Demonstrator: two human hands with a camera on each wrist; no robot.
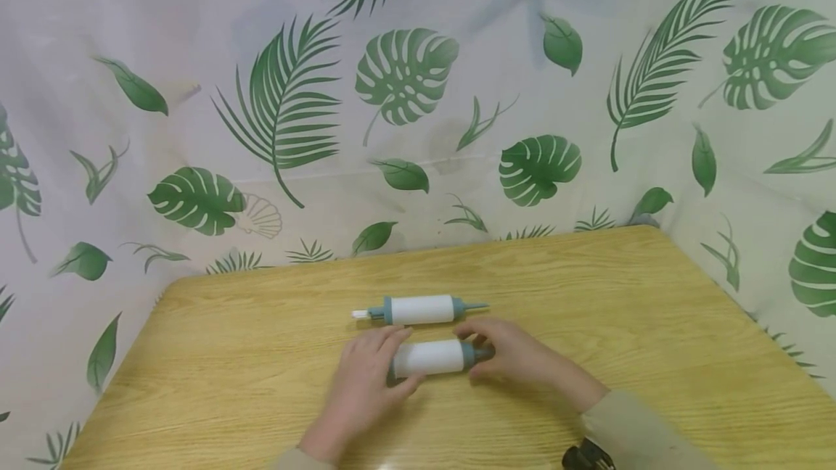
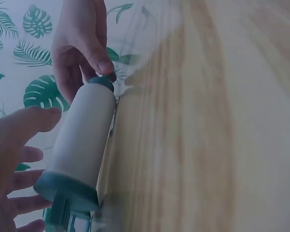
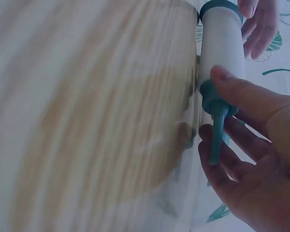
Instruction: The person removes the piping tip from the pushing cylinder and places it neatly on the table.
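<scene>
Two syringe-like tubes with white barrels and teal ends lie side by side on the table. My left hand (image 1: 366, 383) is at the left end of the nearer tube (image 1: 431, 357). In the left wrist view, its spread thumb and fingers stand beside the white barrel (image 2: 84, 128). My right hand (image 1: 519, 354) curves loosely around the nozzle end of this tube. The right wrist view shows its thumb overlapping the barrel by the teal collar, with relaxed fingers behind the thin teal nozzle (image 3: 216, 140). Just behind lies the farther tube (image 1: 421, 310), touched by neither hand.
The wood-grain table (image 1: 248, 339) has a smooth, shiny surface. Behind it and at both sides hangs a white curtain (image 1: 457, 187) printed with green leaves. A small black device (image 1: 588, 457) sits by the right sleeve.
</scene>
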